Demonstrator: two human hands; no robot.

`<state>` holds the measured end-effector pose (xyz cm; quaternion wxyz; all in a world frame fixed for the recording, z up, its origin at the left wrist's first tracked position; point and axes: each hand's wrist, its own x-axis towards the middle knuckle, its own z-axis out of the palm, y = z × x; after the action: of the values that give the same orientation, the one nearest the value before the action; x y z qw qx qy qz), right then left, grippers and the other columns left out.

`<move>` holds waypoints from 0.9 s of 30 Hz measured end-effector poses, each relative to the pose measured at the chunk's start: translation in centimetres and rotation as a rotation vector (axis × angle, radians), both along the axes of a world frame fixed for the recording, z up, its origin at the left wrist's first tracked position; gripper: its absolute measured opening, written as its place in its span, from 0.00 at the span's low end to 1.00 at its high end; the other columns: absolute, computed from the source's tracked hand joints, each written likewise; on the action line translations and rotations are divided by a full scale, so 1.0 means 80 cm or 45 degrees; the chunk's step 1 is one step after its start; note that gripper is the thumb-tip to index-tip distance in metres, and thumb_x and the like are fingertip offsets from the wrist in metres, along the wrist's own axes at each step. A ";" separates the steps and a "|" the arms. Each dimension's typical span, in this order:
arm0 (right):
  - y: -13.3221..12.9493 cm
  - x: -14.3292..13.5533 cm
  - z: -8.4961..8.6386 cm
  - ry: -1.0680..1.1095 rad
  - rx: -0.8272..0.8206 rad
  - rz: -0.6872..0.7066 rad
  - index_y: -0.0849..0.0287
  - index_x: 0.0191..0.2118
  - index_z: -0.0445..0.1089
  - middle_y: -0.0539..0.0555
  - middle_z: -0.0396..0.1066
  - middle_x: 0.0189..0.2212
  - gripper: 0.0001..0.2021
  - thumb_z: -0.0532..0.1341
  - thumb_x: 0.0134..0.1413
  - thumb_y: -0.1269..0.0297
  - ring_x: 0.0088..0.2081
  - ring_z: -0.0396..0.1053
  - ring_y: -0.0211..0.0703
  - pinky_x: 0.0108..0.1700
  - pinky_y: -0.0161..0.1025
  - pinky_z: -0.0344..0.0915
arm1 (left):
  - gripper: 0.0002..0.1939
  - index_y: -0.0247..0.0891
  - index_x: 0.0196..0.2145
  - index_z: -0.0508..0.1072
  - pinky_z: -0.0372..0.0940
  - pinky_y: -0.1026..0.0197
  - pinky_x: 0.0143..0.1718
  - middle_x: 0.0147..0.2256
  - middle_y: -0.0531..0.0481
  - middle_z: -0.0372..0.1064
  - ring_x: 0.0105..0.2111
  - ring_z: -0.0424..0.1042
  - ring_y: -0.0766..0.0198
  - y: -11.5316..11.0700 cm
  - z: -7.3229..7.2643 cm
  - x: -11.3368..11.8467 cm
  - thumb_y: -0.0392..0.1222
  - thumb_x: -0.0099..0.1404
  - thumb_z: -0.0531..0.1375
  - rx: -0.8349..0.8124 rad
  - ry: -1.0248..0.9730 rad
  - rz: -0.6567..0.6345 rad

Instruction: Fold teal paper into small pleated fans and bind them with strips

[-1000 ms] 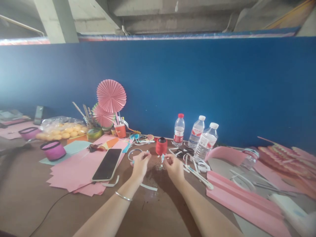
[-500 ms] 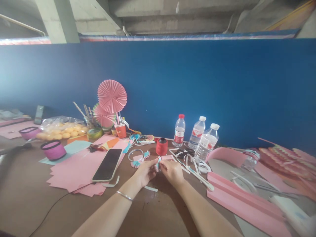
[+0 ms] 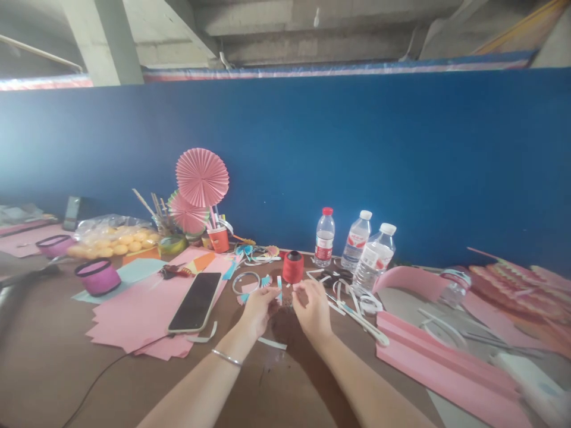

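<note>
My left hand [image 3: 261,312] pinches a small pleated piece of light-blue and white paper [image 3: 279,284], held upright at its fingertips. Just to the right, my right hand [image 3: 313,310] is closed, thumb against fingers; whatever it may hold is too small to make out. A gap separates the two hands. Behind them stands a red spool of thread [image 3: 293,267]. Left of the spool lies a clear ring [image 3: 245,283], with small blue-and-pink pleated paper fans [image 3: 266,281] beside it. A white paper strip [image 3: 272,343] lies on the table below my hands.
Left are a phone [image 3: 195,302] on pink paper sheets [image 3: 129,321] and a purple band [image 3: 98,277]. Water bottles [image 3: 324,241], white strips [image 3: 352,306] and folded pink paper [image 3: 446,362] stand or lie to the right. Pink paper fans [image 3: 202,177] rise at the back.
My hands, together half a second ago, have moved apart. The pleated paper stays in my left hand and now shows more plainly, while my right hand has drawn off to the right.
</note>
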<state>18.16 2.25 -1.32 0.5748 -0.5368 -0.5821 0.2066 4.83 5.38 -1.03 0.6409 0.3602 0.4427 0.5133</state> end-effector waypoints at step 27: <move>0.003 -0.030 -0.019 1.018 -0.340 0.051 0.63 0.30 0.71 0.50 0.69 0.21 0.14 0.64 0.38 0.57 0.21 0.64 0.38 0.24 0.34 0.60 | 0.12 0.33 0.23 0.73 0.55 0.66 0.20 0.16 0.55 0.64 0.16 0.61 0.69 -0.009 -0.020 0.018 0.47 0.48 0.62 0.276 0.287 -0.060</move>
<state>15.75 2.50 -2.82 0.6767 -0.4728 -0.2916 0.4832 6.26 4.69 -2.67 0.5564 0.4928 0.4452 0.4994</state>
